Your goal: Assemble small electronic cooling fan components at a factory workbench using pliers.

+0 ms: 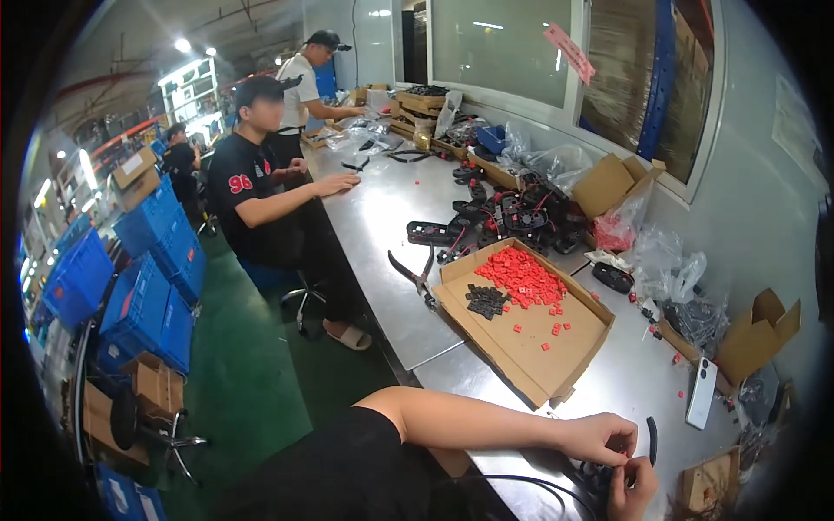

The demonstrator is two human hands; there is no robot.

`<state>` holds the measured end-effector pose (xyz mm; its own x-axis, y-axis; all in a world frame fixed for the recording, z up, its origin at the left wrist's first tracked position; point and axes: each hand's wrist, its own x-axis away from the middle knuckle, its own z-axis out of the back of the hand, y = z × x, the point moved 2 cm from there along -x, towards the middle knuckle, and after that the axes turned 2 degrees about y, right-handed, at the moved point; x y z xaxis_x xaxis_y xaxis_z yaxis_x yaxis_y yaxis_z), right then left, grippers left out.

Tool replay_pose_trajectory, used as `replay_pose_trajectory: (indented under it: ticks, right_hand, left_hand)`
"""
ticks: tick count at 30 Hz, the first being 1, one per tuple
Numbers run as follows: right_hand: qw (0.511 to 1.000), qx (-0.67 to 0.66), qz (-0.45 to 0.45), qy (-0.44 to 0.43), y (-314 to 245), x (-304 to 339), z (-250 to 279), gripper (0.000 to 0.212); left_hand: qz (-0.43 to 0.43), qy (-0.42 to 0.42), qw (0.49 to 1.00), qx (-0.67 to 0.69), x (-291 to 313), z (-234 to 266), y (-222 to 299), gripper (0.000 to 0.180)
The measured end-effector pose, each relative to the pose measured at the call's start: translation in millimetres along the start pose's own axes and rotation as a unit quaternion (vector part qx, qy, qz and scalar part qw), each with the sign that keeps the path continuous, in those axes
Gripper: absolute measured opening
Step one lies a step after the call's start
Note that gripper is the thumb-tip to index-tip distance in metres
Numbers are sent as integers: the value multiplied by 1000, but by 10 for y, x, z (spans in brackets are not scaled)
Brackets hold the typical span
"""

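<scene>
Green floor (248, 373), metal tabletop (645, 369); upper left, a black shirt (241, 156) bears red numerals. Lower right, left hand (601, 439) and right hand (637, 491) meet, fingers bent, at a dark part (594, 476); grip unclear.

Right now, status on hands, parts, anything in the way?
Left hand and right hand close together, grip unclear. Dark part beneath, mostly hidden. Black handle close beside; cardboard tray clear of both.

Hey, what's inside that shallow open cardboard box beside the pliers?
The shallow box holds a big pile of small red pieces, a smaller pile of black pieces beside it, and some scattered red ones. Anything beneath the piles is covered and can't be seen.
</scene>
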<state>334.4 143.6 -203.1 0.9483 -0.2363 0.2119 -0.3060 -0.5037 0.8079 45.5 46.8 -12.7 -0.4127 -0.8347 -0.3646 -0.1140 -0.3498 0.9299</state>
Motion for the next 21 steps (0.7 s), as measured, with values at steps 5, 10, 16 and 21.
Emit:
replay_pose_trajectory:
  ticks: [5,10,16,21]
  right_hand:
    - [787,-562,-246,58,1129,-260,-139,18]
    - [256,-881,-391,72,2040,-149,-211,17]
    - [168,-873,-455,47,1938,-155,-221,20]
    - [156,-870,-459,93,2068,-230,-230,21]
  left_hand:
    - [26,-6,1000,15,112,50,11,16]
    - [-2,-16,1000,-2,71,-8,30,13]
    - [-155,-12,983,-96,59,47,139,12]
    - [-139,-9,982,-127,97,87,191,13]
